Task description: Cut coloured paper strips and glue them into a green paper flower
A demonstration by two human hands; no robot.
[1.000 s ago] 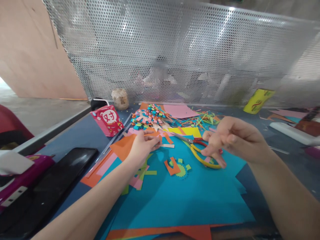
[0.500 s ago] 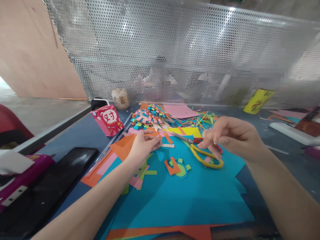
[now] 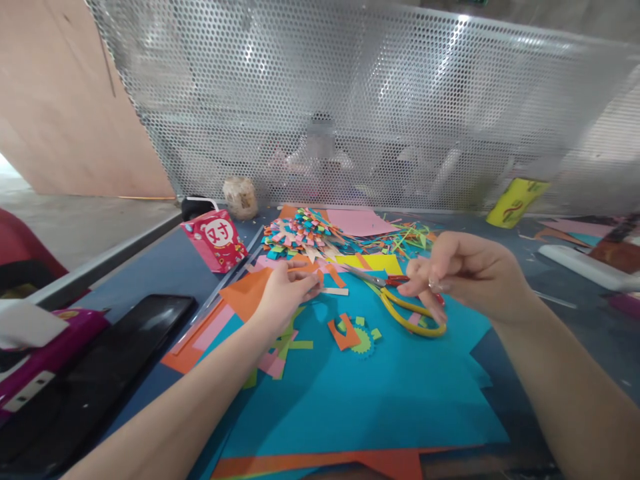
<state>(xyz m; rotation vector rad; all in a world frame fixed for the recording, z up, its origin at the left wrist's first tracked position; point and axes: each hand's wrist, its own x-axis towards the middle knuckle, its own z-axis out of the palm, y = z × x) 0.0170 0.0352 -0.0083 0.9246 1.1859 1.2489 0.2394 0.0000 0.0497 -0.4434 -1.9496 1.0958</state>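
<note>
My left hand [image 3: 289, 290] is closed in a pinch on a narrow white strip [image 3: 334, 291], which sticks out to the right of the fingertips. My right hand [image 3: 467, 277] is raised above the scissors handles, thumb and forefinger pressed together. Something tiny and shiny shows at those fingertips, too small to name. Below it lie scissors [image 3: 413, 313] with yellow and red handles, blades toward the left. On the blue paper sheet [image 3: 370, 400] rest an orange cut piece [image 3: 344, 332] and a green round piece with a toothed edge [image 3: 366, 341]. Green and pink strips [image 3: 280, 347] lie under my left forearm.
A pile of colourful fringed paper [image 3: 303, 233] lies at the back, beside thin paper shreds [image 3: 410, 237]. A red drink carton [image 3: 217, 240] with a straw, a jar [image 3: 241, 197] and a black phone [image 3: 105, 380] are left. A perforated metal screen [image 3: 350, 100] stands behind.
My right hand's fingers have shifted slightly, and a shiny speck shows more at their tips. The left hand and the white strip look unmoved.
</note>
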